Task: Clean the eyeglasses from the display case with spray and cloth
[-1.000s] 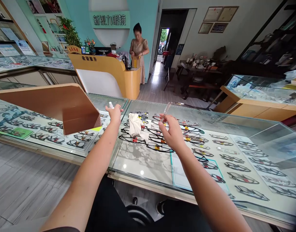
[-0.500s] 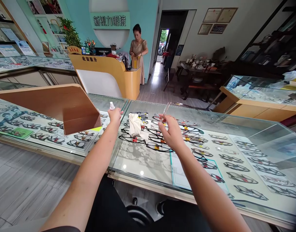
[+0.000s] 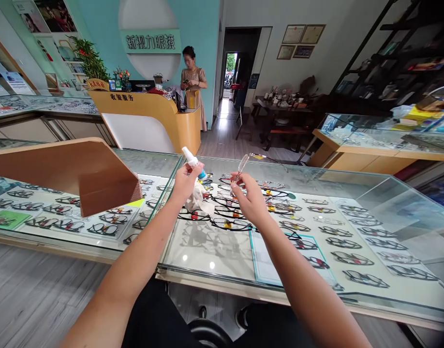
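Note:
My left hand (image 3: 185,181) is closed around a small white spray bottle (image 3: 191,158) with a blue label, lifted off the glass counter (image 3: 214,246) and tilted toward the right. My right hand (image 3: 249,200) pinches a pair of clear-framed glasses (image 3: 245,162) by one side, holding them up above the counter, a short way right of the bottle. A crumpled white cloth (image 3: 202,199) lies on the glass just below and between both hands.
Rows of eyeglass frames (image 3: 338,232) lie under the glass. A wooden mirror stand (image 3: 80,169) sits on the counter at left. A person (image 3: 193,87) stands behind the yellow service desk (image 3: 149,113). Another glass case (image 3: 381,140) stands at right.
My left hand has picked the spray bottle up from the counter and swung it right toward the glasses. The camera view has shifted right. The person at the desk now looks at a phone.

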Action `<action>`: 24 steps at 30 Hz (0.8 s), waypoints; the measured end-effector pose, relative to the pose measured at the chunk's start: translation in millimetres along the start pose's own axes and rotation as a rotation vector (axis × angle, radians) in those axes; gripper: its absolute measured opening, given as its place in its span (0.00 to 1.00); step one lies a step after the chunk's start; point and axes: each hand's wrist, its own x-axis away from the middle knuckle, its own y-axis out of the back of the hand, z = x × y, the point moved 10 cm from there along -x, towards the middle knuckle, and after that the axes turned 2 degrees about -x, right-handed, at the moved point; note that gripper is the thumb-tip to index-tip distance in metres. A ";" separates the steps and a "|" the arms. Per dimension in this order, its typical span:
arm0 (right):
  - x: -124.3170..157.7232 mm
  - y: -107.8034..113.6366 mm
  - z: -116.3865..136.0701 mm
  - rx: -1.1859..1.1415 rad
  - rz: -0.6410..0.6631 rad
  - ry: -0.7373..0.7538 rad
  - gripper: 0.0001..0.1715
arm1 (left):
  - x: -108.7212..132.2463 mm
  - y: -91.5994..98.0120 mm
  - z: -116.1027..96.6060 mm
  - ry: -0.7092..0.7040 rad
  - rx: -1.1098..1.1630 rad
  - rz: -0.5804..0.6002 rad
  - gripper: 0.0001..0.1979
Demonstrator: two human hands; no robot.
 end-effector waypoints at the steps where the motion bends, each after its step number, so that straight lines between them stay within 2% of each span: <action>1: -0.2 0.1 -0.1 -0.015 -0.002 -0.009 0.14 | 4.9 -7.6 -0.2 0.020 0.022 0.042 0.22; 4: -0.5 -0.4 0.5 -0.058 0.005 -0.042 0.15 | 19.0 -31.0 5.5 0.165 0.177 0.207 0.17; 6: -0.5 -1.7 2.3 -0.093 0.024 -0.062 0.16 | 28.0 -44.2 8.4 0.259 0.274 0.319 0.17; 11: 0.2 -3.4 7.6 -0.171 0.062 -0.098 0.16 | 39.6 -61.1 8.9 0.353 0.419 0.483 0.20; 16: 0.5 -3.0 10.3 -0.211 0.067 -0.106 0.17 | 43.1 -67.1 11.5 0.395 0.400 0.511 0.32; 24: 0.2 -4.9 5.2 -0.261 0.070 -0.123 0.16 | 46.3 -69.2 10.4 0.389 0.364 0.525 0.34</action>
